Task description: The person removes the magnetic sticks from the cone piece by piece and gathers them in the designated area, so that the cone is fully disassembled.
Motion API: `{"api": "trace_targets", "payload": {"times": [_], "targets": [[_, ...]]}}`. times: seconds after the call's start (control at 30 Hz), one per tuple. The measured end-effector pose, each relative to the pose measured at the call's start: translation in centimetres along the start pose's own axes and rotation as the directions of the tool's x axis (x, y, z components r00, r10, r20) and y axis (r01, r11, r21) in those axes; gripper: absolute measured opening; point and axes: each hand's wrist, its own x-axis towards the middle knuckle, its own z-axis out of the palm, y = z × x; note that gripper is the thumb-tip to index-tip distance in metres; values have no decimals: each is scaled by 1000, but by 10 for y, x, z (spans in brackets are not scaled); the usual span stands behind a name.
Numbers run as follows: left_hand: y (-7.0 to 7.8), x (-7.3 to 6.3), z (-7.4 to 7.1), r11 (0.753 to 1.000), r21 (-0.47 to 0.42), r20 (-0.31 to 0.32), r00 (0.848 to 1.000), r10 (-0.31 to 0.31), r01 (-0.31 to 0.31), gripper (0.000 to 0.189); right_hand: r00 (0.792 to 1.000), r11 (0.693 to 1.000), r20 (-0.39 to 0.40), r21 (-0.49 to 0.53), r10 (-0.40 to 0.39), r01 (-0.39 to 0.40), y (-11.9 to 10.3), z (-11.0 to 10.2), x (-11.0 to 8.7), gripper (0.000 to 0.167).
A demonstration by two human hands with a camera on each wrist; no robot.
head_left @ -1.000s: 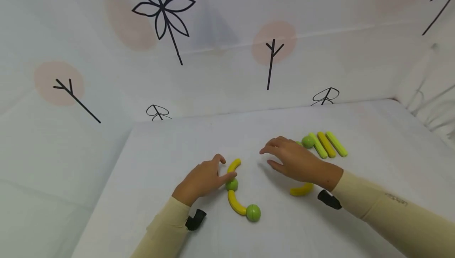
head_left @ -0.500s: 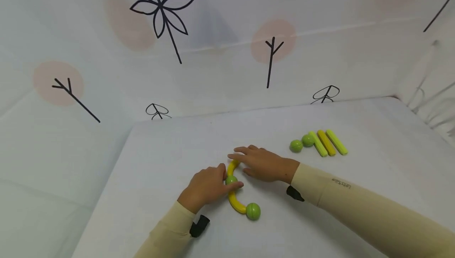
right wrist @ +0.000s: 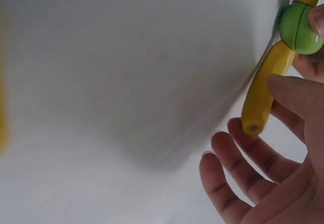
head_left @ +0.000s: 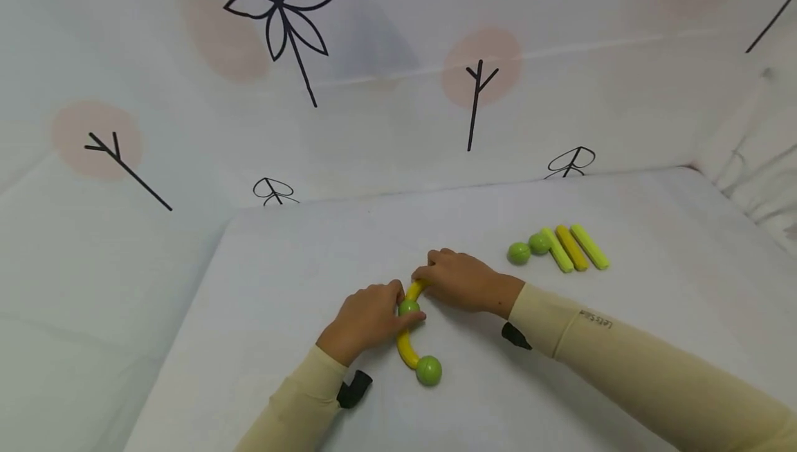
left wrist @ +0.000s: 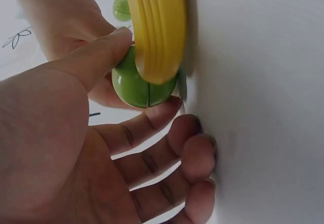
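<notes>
A chain of toy building pieces lies on the white cloth. Its middle green ball (head_left: pixel 409 307) joins two curved yellow rods, and another green ball (head_left: pixel 429 370) sits at the near end. My left hand (head_left: pixel 364 324) pinches the middle ball between thumb and index finger; its other fingers are bent against the cloth in the left wrist view. With thumb and fingers, my right hand (head_left: pixel 463 282) holds the upper curved rod (right wrist: pixel 260 97), whose free end shows a small grey tip. The lower curved rod (left wrist: pixel 159 27), ridged along its side, runs from the middle ball towards me.
To the right rest two more green balls (head_left: pixel 519 253), beside several straight yellow and yellow-green sticks (head_left: pixel 573 248). A blurred yellow piece (right wrist: pixel 2 107) shows at the right wrist view's left edge. Behind the table hangs a patterned white cloth (head_left: pixel 373 133).
My right hand has come left from over the table and taken hold of the upper rod. My left hand has closed on the middle ball. The near-end ball has swung slightly left.
</notes>
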Motion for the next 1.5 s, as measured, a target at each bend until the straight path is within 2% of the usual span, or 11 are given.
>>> {"api": "trace_targets", "payload": {"times": [0.2, 0.4, 0.6, 0.77, 0.97, 1.27, 1.5], "targets": [[1, 6, 3, 999, -31, -12, 1000, 25, -25, 36, 998, 998, 23, 33, 56, -57, 4, -8, -7, 15], [4, 9, 6, 997, -57, -18, 999, 51, -52, 37, 990, 989, 85, 92, 109, -116, 8, -12, -13, 11], [8, 11, 8, 996, -67, -18, 998, 62, -63, 37, 982, 974, 113, 150, 155, -171, 16, -16, -22, 12], [9, 11, 7, 997, -45, -28, 998, 59, -60, 37, 976, 954, 110, 212, 190, -210, 26, -23, -36, 13], [10, 9, 6, 999, -16, -39, 998, 49, -49, 37, 980, 944, 87, 266, 177, -194, 40, -30, -58, 15], [11, 14, 6, 996, 26, -46, 995, 87, -85, 41, 968, 920, 56, 304, 243, -248, 64, -23, -95, 13], [12, 15, 5, 998, 3, -33, 997, 69, -69, 39, 959, 899, 56, 338, 277, -280, 72, -20, -106, 15]]}}
